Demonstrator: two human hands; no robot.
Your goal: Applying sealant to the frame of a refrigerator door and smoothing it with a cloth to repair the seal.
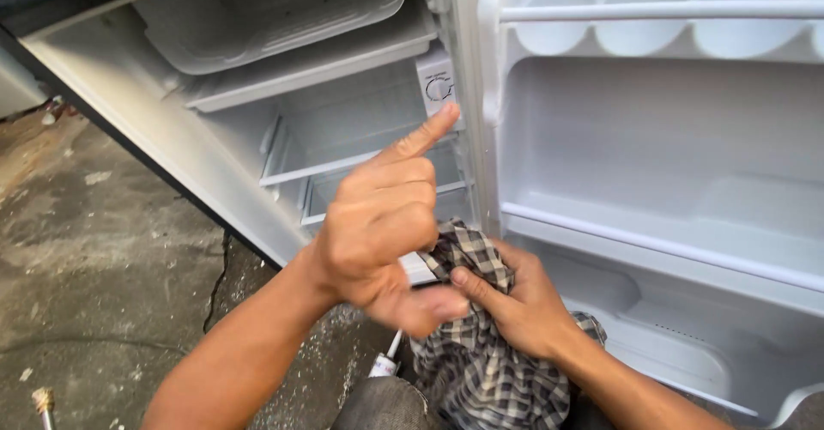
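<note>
Left hand: we see our left hand (378,224) raised in front of the open fridge (343,130), index finger stretched out toward the round dial (438,89) on the inner wall, the other fingers curled in and holding nothing.
Right hand: our right hand (515,301) is bunched around the checked cloth (481,353), thumb pressed into the folds; the wad sits in the palm, a grip that we judge suits wiping.
Cloth: dark and pale check, crumpled, the rest of it hanging down over our lap, just in front of the fridge's lower edge.
Fridge interior: white, with no food that we can see; wire-edged shelves (343,168) and a tray under the freezer box (283,14) at the top.
Door: swung open on the right, so its moulded racks (661,224) and the rail (661,9) across the rounded pockets face us.
Floor: rough, stained concrete (103,258) with a crack running from the cabinet's corner.
Small items: a thin white tube or tool (386,357) lies below the left hand; what it is we cannot tell.
</note>
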